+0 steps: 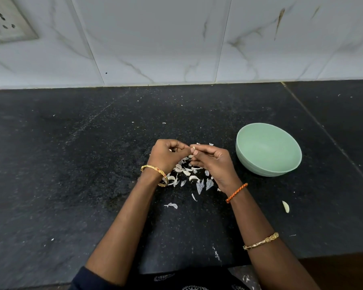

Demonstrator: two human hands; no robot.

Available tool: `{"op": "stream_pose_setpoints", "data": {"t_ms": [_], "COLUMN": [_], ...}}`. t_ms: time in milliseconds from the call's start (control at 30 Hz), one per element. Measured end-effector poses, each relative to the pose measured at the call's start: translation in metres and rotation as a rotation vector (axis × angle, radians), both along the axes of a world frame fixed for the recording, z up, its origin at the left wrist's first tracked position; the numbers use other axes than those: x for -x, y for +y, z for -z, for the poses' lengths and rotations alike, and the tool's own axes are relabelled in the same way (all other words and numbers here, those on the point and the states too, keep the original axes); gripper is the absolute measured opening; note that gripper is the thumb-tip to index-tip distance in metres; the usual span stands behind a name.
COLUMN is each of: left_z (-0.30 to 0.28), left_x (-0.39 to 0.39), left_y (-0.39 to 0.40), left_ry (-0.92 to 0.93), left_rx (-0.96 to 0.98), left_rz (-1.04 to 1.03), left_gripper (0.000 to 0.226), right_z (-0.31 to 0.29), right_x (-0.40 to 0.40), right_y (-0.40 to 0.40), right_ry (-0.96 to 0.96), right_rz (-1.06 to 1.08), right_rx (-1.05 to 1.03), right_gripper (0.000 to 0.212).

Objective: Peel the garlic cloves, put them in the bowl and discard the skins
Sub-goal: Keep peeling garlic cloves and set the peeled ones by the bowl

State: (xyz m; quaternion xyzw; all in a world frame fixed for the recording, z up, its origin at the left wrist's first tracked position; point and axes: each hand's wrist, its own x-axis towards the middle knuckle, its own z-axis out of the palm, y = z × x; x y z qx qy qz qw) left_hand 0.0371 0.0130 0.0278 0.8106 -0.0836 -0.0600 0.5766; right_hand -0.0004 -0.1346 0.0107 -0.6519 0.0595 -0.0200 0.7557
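You worked at a dark stone counter point(71, 164) that filled the near and middle scene, with a pale marbled tile wall point(176, 38) along its far edge; to the right of your hands stood the green bowl point(247, 164), and as far as its visible inside showed, it held nothing, so by my reckoning no peeled clove had reached it yet; between and just beneath your hands lay a heap of garlic cloves and skins point(187, 174), whole pieces and papery scraps mixed, none of the skins yet discarded, which suggests most of the task was left; your left hand point(166, 155) had its fingers curled, thumb and fingertips pinching one end of the garlic clove point(193, 147) held above the heap; your right hand point(214, 162) met it from the other side, fingers curled and pinching the same clove, so the peeling looked to be in hand; a single loose clove point(285, 206) lay apart on the counter, near and to the right, below the bowl; whether it was peeled I cannot tell.
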Motion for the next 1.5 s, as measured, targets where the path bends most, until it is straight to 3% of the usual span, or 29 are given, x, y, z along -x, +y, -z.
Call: {"op": "stream_pose_setpoints", "data": {"t_ms": [133, 267, 500, 667, 1100, 1333, 1500], "left_z": [0.002, 0.0, -0.003, -0.002, 0.006, 0.002, 0.004], "left_x": [0.0, 0.002, 0.007, 0.008, 0.005, 0.006, 0.007], "left_y": [0.001, -0.001, -0.006, -0.01, -0.016, -0.021, -0.02], "left_ry": [-0.052, -0.099, -0.256, -0.318, -0.255, 0.074, 0.203], "left_rx": [-0.04, -0.101, -0.424, -0.499, -0.393, 0.02, 0.052], "left_rz": [-0.02, -0.031, -0.055, -0.079, -0.073, -0.078, -0.108], "left_gripper": [0.002, 0.008, 0.003, 0.003, 0.009, 0.021, 0.045], "right_z": [0.003, 0.007, 0.01, 0.01, 0.01, 0.009, 0.006], "right_x": [-0.002, -0.005, -0.006, -0.006, 0.0, 0.004, 0.004], "right_y": [0.0, 0.0, 0.003, 0.003, 0.008, 0.017, 0.018], "right_ry": [-0.018, -0.025, -0.019, -0.04, -0.14, -0.147, -0.101], "right_rz": [-0.002, 0.005, 0.041, 0.073, 0.11, 0.143, 0.157], "right_rx": [0.106, 0.229, 0.296, 0.372, 0.299, -0.016, -0.177], "right_gripper": [0.017, 0.015, 0.015, 0.015, 0.018, 0.023, 0.022]}}
